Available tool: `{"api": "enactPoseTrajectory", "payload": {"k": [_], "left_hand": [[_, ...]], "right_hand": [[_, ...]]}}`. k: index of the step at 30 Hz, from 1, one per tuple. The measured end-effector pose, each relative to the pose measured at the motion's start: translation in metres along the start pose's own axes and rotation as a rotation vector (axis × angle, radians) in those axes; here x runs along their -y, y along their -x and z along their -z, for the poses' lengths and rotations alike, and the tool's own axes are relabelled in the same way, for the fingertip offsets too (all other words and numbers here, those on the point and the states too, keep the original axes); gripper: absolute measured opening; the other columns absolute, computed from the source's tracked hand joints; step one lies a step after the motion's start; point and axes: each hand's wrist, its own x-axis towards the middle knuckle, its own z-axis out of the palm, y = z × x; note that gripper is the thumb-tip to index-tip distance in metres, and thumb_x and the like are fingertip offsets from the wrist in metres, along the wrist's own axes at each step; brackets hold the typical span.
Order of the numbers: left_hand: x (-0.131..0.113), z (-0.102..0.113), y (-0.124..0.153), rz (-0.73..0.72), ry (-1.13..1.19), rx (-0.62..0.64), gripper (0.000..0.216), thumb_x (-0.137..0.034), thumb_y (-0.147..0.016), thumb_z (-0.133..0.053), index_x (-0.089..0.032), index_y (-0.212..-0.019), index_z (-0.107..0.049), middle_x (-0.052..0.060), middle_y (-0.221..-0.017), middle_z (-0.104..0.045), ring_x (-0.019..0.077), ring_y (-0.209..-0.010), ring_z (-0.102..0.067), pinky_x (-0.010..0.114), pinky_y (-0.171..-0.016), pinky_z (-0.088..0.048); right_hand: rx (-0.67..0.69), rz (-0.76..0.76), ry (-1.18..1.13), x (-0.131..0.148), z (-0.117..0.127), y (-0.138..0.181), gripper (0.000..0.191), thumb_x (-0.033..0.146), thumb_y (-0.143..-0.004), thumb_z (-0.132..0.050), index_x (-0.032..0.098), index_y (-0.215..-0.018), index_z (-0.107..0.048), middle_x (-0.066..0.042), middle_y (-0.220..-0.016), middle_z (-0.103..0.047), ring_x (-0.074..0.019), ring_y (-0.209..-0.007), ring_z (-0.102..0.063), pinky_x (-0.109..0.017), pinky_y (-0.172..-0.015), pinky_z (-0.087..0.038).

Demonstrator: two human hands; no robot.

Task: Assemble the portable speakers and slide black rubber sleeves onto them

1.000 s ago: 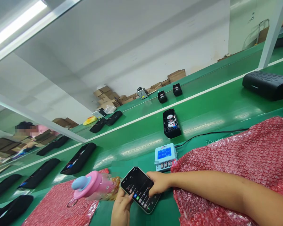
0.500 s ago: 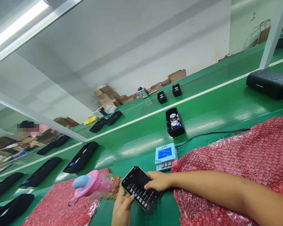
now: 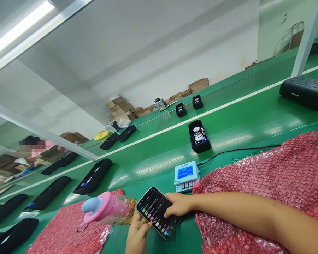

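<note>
My left hand (image 3: 138,233) is wrapped round the lower left edge of a smartphone (image 3: 155,210), its thumb along the side. The phone lies tilted, its dark screen lit with a list of small coloured icons. At the phone's right edge is my right hand (image 3: 178,204), closed round it with a digit on the screen; the fingers behind are partly hidden. Left of the phone lies a clear bottle with a pink lid (image 3: 110,208) and a blue cap. Just above my right hand sits a light blue test device (image 3: 187,175) with a lit display and several keys.
Red bubble wrap (image 3: 270,176) lies under my right arm, with another red sheet (image 3: 69,229) at left. An open black speaker box (image 3: 198,136) and several long black housings (image 3: 92,176) sit on the green conveyor (image 3: 148,151). A co-worker (image 3: 33,148) is at far left.
The phone's list has scrolled, and my right digit has shifted slightly on the screen. Housings on the near belt have slid a little right; boxes on the far belt have moved slightly left.
</note>
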Motion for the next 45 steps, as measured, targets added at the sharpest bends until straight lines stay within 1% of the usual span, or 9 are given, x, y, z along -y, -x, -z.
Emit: {"api": "enactPoseTrajectory", "payload": {"k": [4,9,20,22,26,27,32,38,45], "left_hand": [[0.002,-0.001,0.0,-0.016,-0.017,-0.005,0.066,-0.019,-0.042,-0.077,-0.019,-0.105,-0.061,0.004,-0.084,-0.071,0.0275,-0.085,-0.064,0.031,-0.074,-0.05],[0.008,-0.003,0.003,-0.102,-0.007,-0.014,0.063,-0.021,-0.047,-0.074,-0.02,-0.108,-0.059,0.003,-0.086,-0.07,0.0243,-0.081,-0.063,0.029,-0.072,-0.049],[0.009,-0.005,0.001,-0.101,-0.02,-0.058,0.063,-0.023,-0.043,-0.074,-0.02,-0.105,-0.06,0.003,-0.083,-0.07,0.0244,-0.078,-0.063,0.029,-0.069,-0.049],[0.006,-0.004,0.001,-0.072,-0.022,-0.036,0.064,-0.021,-0.043,-0.075,-0.02,-0.104,-0.06,0.003,-0.083,-0.07,0.0244,-0.078,-0.063,0.029,-0.069,-0.05],[0.0,-0.004,0.001,-0.017,-0.025,0.0,0.064,-0.018,-0.04,-0.078,-0.019,-0.102,-0.061,0.004,-0.084,-0.07,0.0271,-0.084,-0.063,0.03,-0.073,-0.05],[0.0,-0.004,0.001,-0.02,-0.021,0.001,0.064,-0.018,-0.04,-0.079,-0.019,-0.102,-0.061,0.004,-0.085,-0.07,0.0273,-0.085,-0.064,0.03,-0.073,-0.05],[0.001,0.0,-0.001,-0.028,-0.029,0.013,0.067,-0.019,-0.041,-0.079,-0.019,-0.105,-0.061,0.004,-0.086,-0.07,0.0269,-0.084,-0.064,0.031,-0.073,-0.05],[0.004,0.0,-0.002,-0.033,-0.023,0.015,0.063,-0.02,-0.042,-0.079,-0.019,-0.102,-0.06,0.004,-0.086,-0.07,0.0243,-0.08,-0.063,0.029,-0.072,-0.05],[0.011,-0.005,0.001,-0.101,-0.026,-0.058,0.064,-0.023,-0.039,-0.077,-0.02,-0.102,-0.061,0.003,-0.079,-0.07,0.0267,-0.079,-0.063,0.031,-0.069,-0.05]], "right_hand": [[-0.011,-0.021,0.022,0.001,0.0,0.0,0.023,0.027,-0.086,-0.059,0.013,-0.104,-0.055,-0.003,-0.096,-0.058,-0.0152,-0.082,-0.057,-0.034,-0.074,-0.049],[-0.024,-0.044,0.036,0.002,0.0,0.001,0.027,0.03,-0.087,-0.058,0.014,-0.108,-0.055,-0.005,-0.103,-0.057,-0.018,-0.09,-0.057,-0.038,-0.079,-0.05],[-0.037,-0.028,-0.056,0.001,-0.001,-0.001,0.022,0.032,-0.09,-0.052,0.013,-0.101,-0.056,-0.004,-0.095,-0.058,-0.0146,-0.081,-0.057,-0.033,-0.073,-0.05],[-0.016,-0.015,-0.063,0.002,0.0,0.0,0.021,0.025,-0.083,-0.061,0.013,-0.1,-0.056,-0.001,-0.09,-0.058,-0.013,-0.077,-0.057,-0.029,-0.07,-0.048],[-0.003,-0.008,-0.035,0.002,0.002,0.002,0.046,0.011,-0.057,-0.078,0.014,-0.096,-0.055,0.005,-0.077,-0.056,-0.0127,-0.07,-0.054,-0.024,-0.064,-0.043],[-0.009,-0.01,-0.029,0.002,0.002,0.002,0.045,0.011,-0.057,-0.078,0.014,-0.095,-0.055,0.005,-0.077,-0.056,-0.0128,-0.07,-0.053,-0.024,-0.063,-0.043],[-0.023,-0.015,-0.032,0.002,0.001,0.0,0.016,0.023,-0.081,-0.061,0.013,-0.093,-0.056,0.001,-0.082,-0.056,-0.0114,-0.069,-0.053,-0.027,-0.065,-0.044],[-0.015,-0.019,-0.009,0.001,0.001,0.0,0.039,0.012,-0.061,-0.075,0.016,-0.093,-0.054,0.006,-0.074,-0.053,-0.0112,-0.068,-0.052,-0.023,-0.063,-0.042],[-0.025,-0.023,0.008,0.0,0.0,-0.001,0.025,0.019,-0.076,-0.068,0.014,-0.097,-0.055,0.0,-0.086,-0.057,-0.0127,-0.074,-0.055,-0.03,-0.071,-0.047]]}}
